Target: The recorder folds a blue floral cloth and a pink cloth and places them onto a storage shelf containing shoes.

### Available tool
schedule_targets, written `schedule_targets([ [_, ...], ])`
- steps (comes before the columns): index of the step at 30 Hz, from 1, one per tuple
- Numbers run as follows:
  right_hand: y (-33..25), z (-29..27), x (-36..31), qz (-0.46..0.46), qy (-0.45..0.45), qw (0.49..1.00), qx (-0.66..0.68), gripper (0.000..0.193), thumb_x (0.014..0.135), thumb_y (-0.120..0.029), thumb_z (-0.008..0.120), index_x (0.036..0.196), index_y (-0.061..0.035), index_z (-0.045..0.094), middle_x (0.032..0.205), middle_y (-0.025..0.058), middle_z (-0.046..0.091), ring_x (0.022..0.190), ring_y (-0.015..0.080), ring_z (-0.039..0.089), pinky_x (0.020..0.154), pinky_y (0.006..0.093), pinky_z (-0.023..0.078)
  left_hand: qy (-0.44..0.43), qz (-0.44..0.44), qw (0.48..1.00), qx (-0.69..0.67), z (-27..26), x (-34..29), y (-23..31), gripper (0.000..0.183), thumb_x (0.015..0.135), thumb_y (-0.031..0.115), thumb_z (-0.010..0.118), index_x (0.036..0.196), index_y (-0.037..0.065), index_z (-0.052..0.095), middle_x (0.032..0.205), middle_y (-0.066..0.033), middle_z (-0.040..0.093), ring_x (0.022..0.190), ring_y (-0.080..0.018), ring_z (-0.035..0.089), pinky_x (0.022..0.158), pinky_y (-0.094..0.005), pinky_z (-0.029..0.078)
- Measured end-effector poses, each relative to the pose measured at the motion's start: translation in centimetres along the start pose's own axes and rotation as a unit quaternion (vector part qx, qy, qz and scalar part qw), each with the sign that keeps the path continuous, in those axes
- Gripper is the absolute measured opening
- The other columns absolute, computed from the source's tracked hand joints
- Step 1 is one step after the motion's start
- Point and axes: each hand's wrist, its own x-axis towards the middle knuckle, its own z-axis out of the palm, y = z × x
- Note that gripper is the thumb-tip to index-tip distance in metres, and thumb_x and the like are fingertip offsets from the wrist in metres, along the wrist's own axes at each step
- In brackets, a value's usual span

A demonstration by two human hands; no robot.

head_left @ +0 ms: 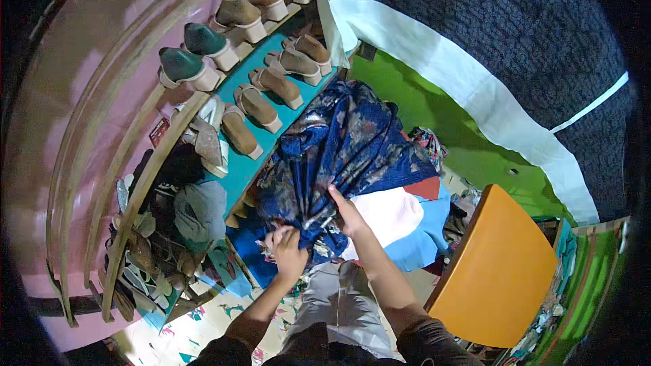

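Observation:
A large dark-blue cloth [352, 129] with a floral pattern and a satin sheen lies bunched up before me, its folds running in toward my hands. At its near left edge, my left hand [288, 247] is closed with the fingers curled into the fabric. A little to the right and farther up, my right hand [347, 213] grips the same cloth, thumb raised and the other fingers hidden in the folds. Beneath the cloth, on the right, show a white cloth [386, 217] and a light-blue cloth [424, 234].
Rows of heeled sandals [254, 105] stand on a teal-covered shelf [234, 156] at the left. Below them are jumbled shoes [152, 251]. An orange panel [502, 271] leans at the right. A green surface [454, 118] and dark patterned fabric [488, 34] lie beyond.

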Motion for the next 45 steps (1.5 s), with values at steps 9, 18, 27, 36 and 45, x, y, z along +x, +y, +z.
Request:
schedule_targets([
  [9,0.1,-1.4,3.3,-0.107,0.078,0.975,-0.181,0.04,0.068,-0.017,0.072,0.098,0.005,0.06,0.093,0.0068,0.062,0.081,0.0163,0.056,0.076,0.0297,0.043,-0.218,0.142,0.961,-0.095,-4.4,-0.9,4.7,0.034,0.061,0.026,0.068,0.082,0.001,0.057,0.093,-0.0111,0.058,0.111,-0.0296,0.044,0.1,-0.0537,0.018],
  [18,-2.4,-5.9,-13.9,-0.233,0.231,0.891,-0.314,0.022,0.072,-0.005,0.064,0.093,0.0025,0.06,0.084,0.0036,0.063,0.076,0.0117,0.054,0.071,0.0301,0.044,-0.22,0.024,0.972,0.075,-4.2,8.2,-4.6,0.089,0.069,0.029,0.07,0.138,0.005,0.018,0.138,-0.0181,0.027,0.127,-0.0356,0.025,0.103,-0.0471,0.021],
  [27,3.3,-14.4,-15.5,-0.192,0.415,0.75,-0.478,0.02,0.074,-0.012,0.063,0.085,0.0045,0.059,0.073,0.0225,0.061,0.071,0.0293,0.063,0.062,0.0378,0.044,-0.164,0.081,0.973,0.139,9.7,14.2,-5.8,0.086,0.061,0.039,0.073,0.131,0.01,0.033,0.133,-0.0111,0.037,0.128,-0.0325,0.026,0.106,-0.0517,0.011],
  [36,4.4,-12.6,-16.8,-0.264,0.452,0.711,-0.47,0.077,0.068,-0.007,0.065,0.131,-0.0033,0.021,0.069,0.0238,0.059,0.065,0.0427,0.058,0.055,0.043,0.045,0.005,0.111,0.99,-0.09,6.4,8.8,4.1,0.012,0.072,0.014,0.058,0.08,0.012,0.067,0.084,-0.002,0.065,0.108,-0.0264,0.047,0.1,-0.0577,0.012],
  [45,6.0,-8.6,-17.7,-0.449,0.124,0.804,-0.37,0.029,0.073,-0.012,0.057,0.1,-0.0009,0.055,0.076,0.0063,0.058,0.074,0.0085,0.046,0.065,0.0309,0.043,-0.086,0.304,0.924,-0.215,-6.7,-2.4,15.3,0.009,0.071,0.015,0.06,0.078,0.012,0.066,0.082,0.0017,0.061,0.108,-0.023,0.049,0.095,-0.0558,0.02],
])
